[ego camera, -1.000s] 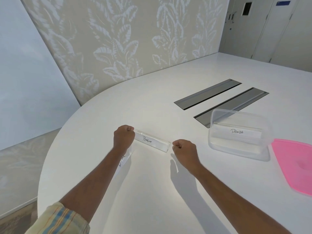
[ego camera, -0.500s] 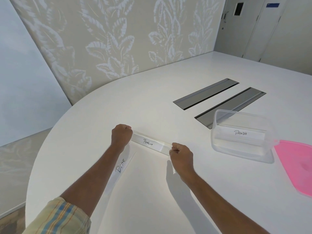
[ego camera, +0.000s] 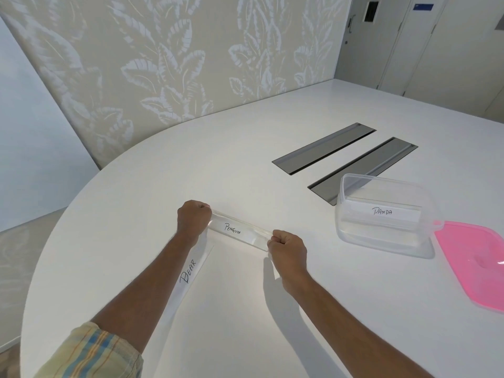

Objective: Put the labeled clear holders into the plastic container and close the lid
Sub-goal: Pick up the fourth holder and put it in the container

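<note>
A clear holder labeled PENGUIN (ego camera: 240, 231) lies across the middle of the white table. My left hand (ego camera: 194, 218) grips its left end and my right hand (ego camera: 286, 245) grips its right end, both with curled fingers. A second clear holder labeled BEAR (ego camera: 188, 271) lies flat on the table, partly hidden under my left forearm. To the right stands the clear plastic container (ego camera: 346, 195), open, with a holder labeled PANDA (ego camera: 381, 212) inside it. The pink lid (ego camera: 474, 257) lies flat beside the container on its right.
Two grey recessed cable slots (ego camera: 324, 147) (ego camera: 365, 165) sit in the table behind the container. The rounded table edge (ego camera: 90, 186) curves along the left, with a leaf-patterned wall behind it and doors at the far right.
Both hands have kept their grip on the PENGUIN holder in nearly the same place. The camera view shifted slightly, revealing more of the BEAR label beside my left forearm.
</note>
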